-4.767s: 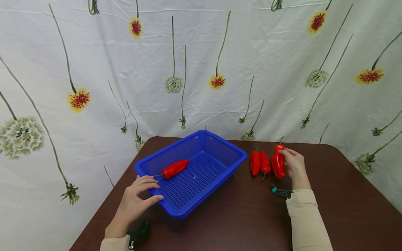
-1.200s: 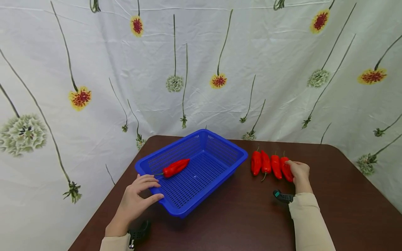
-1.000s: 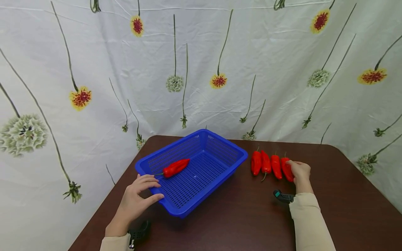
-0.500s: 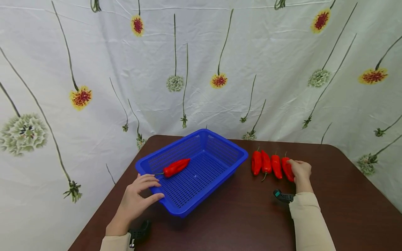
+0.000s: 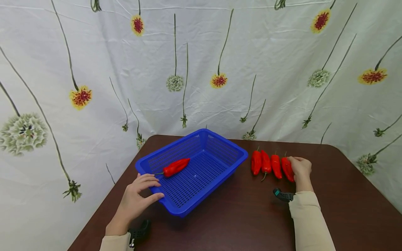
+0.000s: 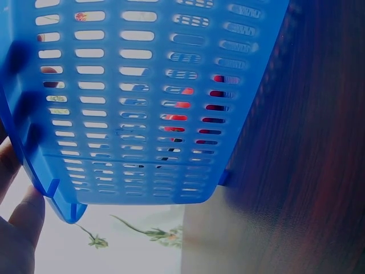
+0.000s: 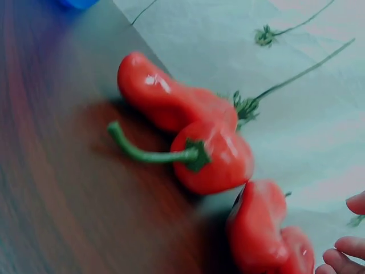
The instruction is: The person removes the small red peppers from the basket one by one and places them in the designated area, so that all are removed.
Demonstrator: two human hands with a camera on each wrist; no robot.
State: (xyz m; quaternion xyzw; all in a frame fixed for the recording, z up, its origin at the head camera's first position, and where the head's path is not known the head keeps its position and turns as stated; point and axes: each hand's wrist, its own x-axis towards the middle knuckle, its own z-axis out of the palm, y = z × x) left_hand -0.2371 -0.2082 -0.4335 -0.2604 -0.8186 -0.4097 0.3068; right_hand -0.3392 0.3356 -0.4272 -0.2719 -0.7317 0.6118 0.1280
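Observation:
In the head view my left hand (image 5: pixel 135 198) grips the near left corner of a blue plastic basket (image 5: pixel 201 202), its fingers over the rim. The left wrist view shows the slotted basket wall (image 6: pixel 137 103) close up, with fingers (image 6: pixel 31 211) at its rim. One red pepper (image 5: pixel 176 167) with a green stem lies inside. To the right of the basket, several red peppers form a row on the table. My right hand (image 5: pixel 301 169) is right beside the rightmost pepper (image 5: pixel 287 168). In the right wrist view, its fingers (image 7: pixel 342 257) are spread apart, with nothing between them.
A dark brown table (image 5: pixel 238 216) with rounded far corners carries everything. Behind it hangs a white cloth (image 5: pixel 201 52) printed with flowers. Black straps, one with a green patch (image 5: pixel 277 192), sit at the wrists.
Earlier, my right hand held a pepper raised over another at the right of the row. That pepper now lies in the row and the fingers have loosened from it. My left hand stays put.

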